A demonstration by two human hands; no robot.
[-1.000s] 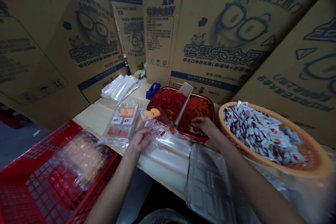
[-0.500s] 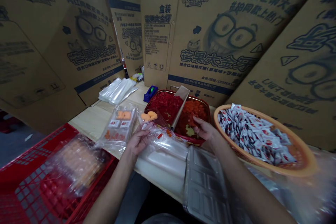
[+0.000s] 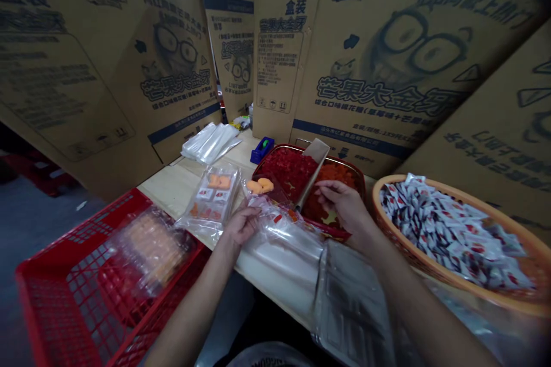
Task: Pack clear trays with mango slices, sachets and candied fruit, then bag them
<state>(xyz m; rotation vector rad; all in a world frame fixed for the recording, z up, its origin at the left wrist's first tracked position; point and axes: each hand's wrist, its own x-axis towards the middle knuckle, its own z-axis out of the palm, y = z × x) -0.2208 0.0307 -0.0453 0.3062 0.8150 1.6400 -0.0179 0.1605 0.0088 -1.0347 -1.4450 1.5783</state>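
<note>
My left hand [image 3: 243,223] is closed on the edge of a clear plastic tray in a bag [image 3: 275,223] that holds two orange candies [image 3: 260,186] and a few red bits. My right hand [image 3: 344,204] reaches into the red divided basket [image 3: 353,172], fingers curled over the orange-red candies [image 3: 333,175]; what it pinches is hidden. The basket's left half holds dark red candies [image 3: 287,166]. A filled, bagged tray [image 3: 212,197] lies left of my left hand.
An orange basket [image 3: 434,275] of white sachets [image 3: 447,223] stands at the right. A red crate [image 3: 81,292] with packed trays sits lower left. Empty clear trays [image 3: 353,304] are stacked at the table's front edge. Clear bags [image 3: 210,142], a blue tape dispenser [image 3: 260,150] and tall cardboard boxes [image 3: 387,51] line the back.
My right hand has shifted slightly left within the basket's orange-red side. My left hand keeps its hold on the bagged tray. The camera has swung a little to the left.
</note>
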